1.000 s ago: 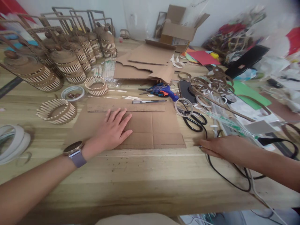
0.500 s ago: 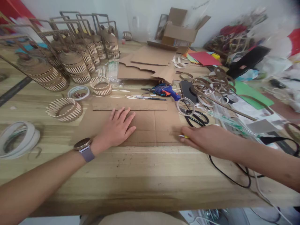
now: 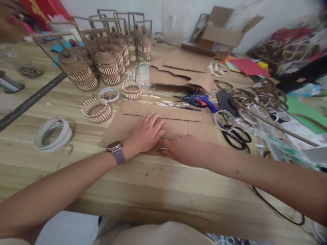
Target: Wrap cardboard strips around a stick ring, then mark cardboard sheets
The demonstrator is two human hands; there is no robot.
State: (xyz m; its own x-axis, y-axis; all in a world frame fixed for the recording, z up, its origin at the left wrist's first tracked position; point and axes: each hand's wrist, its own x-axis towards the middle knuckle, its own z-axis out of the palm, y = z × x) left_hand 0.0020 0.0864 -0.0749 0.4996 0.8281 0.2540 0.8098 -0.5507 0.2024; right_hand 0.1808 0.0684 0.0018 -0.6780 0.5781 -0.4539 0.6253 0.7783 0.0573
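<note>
1. Since the earlier frames the right hand (image 3: 185,149) had slid leftward along the near edge of the cardboard sheet (image 3: 178,127), from its right end to just beside the left hand (image 3: 145,134). The left hand had kept its place on the sheet.
2. At the left of the frame a tape roll (image 3: 52,134) lay on the bench (image 3: 153,183). A ring of sticks (image 3: 95,110) sat up and to its right, and both were well apart from the hands.
3. The left hand lay flat, palm down, fingers straight. Its grip was fully open and held nothing as it pressed on the sheet's near left part.
4. The sheet lay mid-frame with its long axis running left to right, and a cardboard strip (image 3: 163,114) ran along its far edge.
5. The right hand's grip was closed round a slim tool (image 3: 162,148). Only the tip showed, pointing left at the sheet's near edge, so its kind could not be told. This hand was the nearer one to that edge.
6. Scissors (image 3: 236,137) lay right of the sheet, untouched.
</note>
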